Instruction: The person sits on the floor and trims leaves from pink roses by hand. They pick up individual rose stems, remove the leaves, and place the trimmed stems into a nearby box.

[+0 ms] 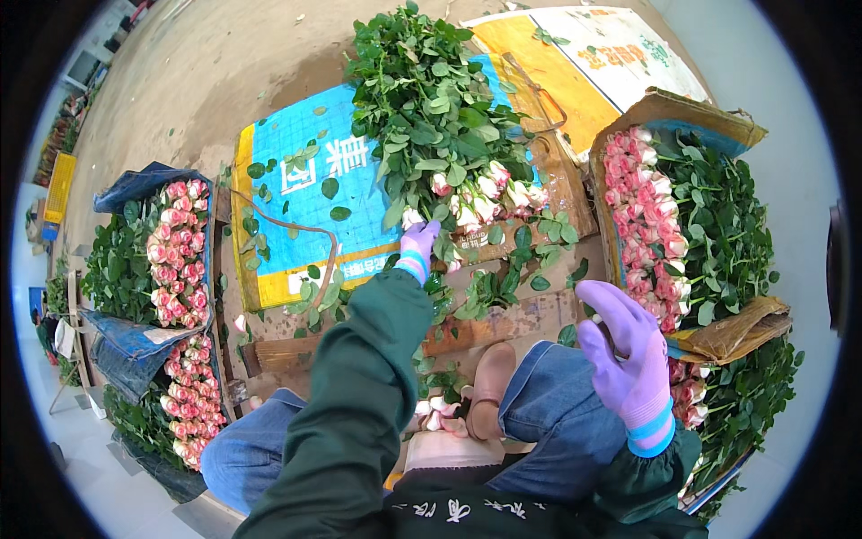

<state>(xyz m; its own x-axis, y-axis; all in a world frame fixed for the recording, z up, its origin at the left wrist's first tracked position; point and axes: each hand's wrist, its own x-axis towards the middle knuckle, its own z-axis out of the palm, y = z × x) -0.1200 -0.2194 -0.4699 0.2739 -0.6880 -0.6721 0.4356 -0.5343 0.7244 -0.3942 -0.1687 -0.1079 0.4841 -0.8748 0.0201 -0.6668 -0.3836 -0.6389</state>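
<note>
My left hand (419, 246), in a purple glove, reaches to the near side of a heap of cut roses. Its fingertips touch a white rose head (411, 217); whether they grip it is hidden by the back of the hand. More white and pink rose heads (486, 201) lie to its right, with the leafy stems (431, 101) pointing away from me. My right hand (623, 343), gloved alike, is raised over my knee, its curved fingers apart and holding nothing. It is nearest to the bundled pink roses (643, 222) on the right.
A blue and yellow printed sheet (303, 182) with loose leaves lies under the heap. Wrapped pink roses (178, 252) line the left side. A brown strap (296, 226) curves over the sheet. Wooden boards (498, 323) and fallen petals (438, 412) lie near my shoe (490, 387).
</note>
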